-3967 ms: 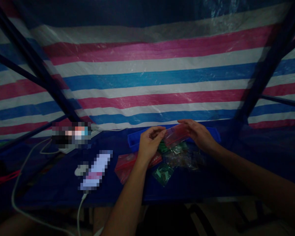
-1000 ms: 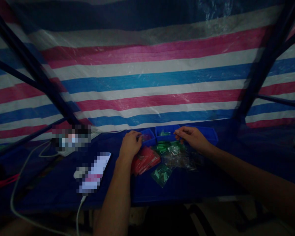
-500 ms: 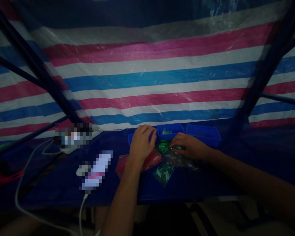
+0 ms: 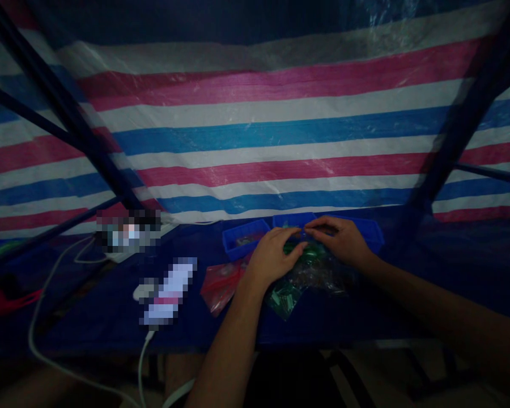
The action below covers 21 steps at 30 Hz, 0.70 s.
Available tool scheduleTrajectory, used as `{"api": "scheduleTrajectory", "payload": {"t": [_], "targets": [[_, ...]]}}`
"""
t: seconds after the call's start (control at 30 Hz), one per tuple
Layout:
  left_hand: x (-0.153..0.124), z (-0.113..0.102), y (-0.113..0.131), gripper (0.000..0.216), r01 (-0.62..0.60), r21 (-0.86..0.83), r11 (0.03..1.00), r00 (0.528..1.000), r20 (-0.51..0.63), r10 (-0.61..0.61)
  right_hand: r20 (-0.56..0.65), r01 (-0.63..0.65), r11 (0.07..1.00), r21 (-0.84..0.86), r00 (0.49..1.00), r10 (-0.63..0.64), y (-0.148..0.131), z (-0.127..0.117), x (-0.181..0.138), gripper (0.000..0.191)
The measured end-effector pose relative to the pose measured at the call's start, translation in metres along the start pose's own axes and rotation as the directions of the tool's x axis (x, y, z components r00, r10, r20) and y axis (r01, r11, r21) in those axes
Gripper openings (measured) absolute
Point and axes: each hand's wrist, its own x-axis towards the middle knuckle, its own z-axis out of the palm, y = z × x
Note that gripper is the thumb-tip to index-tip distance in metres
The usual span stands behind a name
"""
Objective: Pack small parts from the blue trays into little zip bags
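My left hand is at the front of the middle blue bin, fingers curved toward the right. Facing it, my right hand has its fingertips pinched together. The fingertips of both hands nearly meet; whatever is between them is too small and dark to make out. Beneath them lie a green plastic bag and a clear plastic bag with dark contents. A small clear bag of slim metal pieces rests nearer the front. A red plastic bag is partly behind my left forearm.
A left blue bin holds small pieces; a right blue bin is partly behind my right hand. To the left are a phone on a cable, a round white object and a power strip. Striped sheeting hangs behind.
My left hand has moved right, away from the left bin, uncovering it. My right hand has risen slightly from the green bag, and the fingertips of both hands have come together.
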Motion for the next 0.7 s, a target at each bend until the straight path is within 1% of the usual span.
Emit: {"api": "scheduleTrajectory", "payload": {"t": [0.07,0.13,0.23,0.3,0.37,0.43,0.5,0.57,0.7], "targets": [[-0.001,0.002,0.0,0.037,0.02,-0.044,0.999,1.0,-0.004,-0.021,-0.021,-0.044,0.992,0.115,0.999,0.046,0.001,0.002,-0.001,0.021],[0.0,0.003,0.001,0.033,0.04,-0.085,0.996,0.998,-0.043,-0.044,-0.014,-0.07,0.976,0.208,0.997,0.074,0.001,0.004,-0.001,0.024],[0.002,0.003,0.002,0.031,0.042,-0.165,0.985,0.993,-0.102,-0.06,0.006,-0.099,0.95,0.297,0.995,0.102,0.0,0.005,-0.002,0.028],[0.003,0.002,0.003,0.03,0.051,-0.21,0.976,0.988,-0.132,-0.08,0.038,-0.115,0.926,0.359,0.993,0.109,-0.001,0.006,-0.001,0.036],[0.003,0.001,0.004,0.027,0.082,-0.238,0.968,0.976,-0.175,-0.126,0.089,-0.136,0.902,0.409,0.99,0.109,-0.002,0.008,-0.001,0.046],[0.003,-0.001,0.005,0.026,0.118,-0.265,0.957,0.962,-0.209,-0.177,0.133,-0.164,0.889,0.428,0.984,0.118,-0.003,0.01,-0.002,0.05],[0.003,-0.002,0.005,0.028,0.14,-0.289,0.947,0.957,-0.204,-0.204,0.145,-0.18,0.882,0.435,0.981,0.128,-0.004,0.012,-0.003,0.046],[0.003,-0.003,0.005,0.032,0.143,-0.303,0.942,0.962,-0.18,-0.204,0.15,-0.176,0.882,0.438,0.981,0.121,-0.004,0.012,-0.003,0.041],[0.002,-0.001,0.006,0.037,0.13,-0.336,0.933,0.97,-0.152,-0.19,0.168,-0.157,0.894,0.419,0.981,0.094,-0.002,0.012,-0.004,0.04]]}}
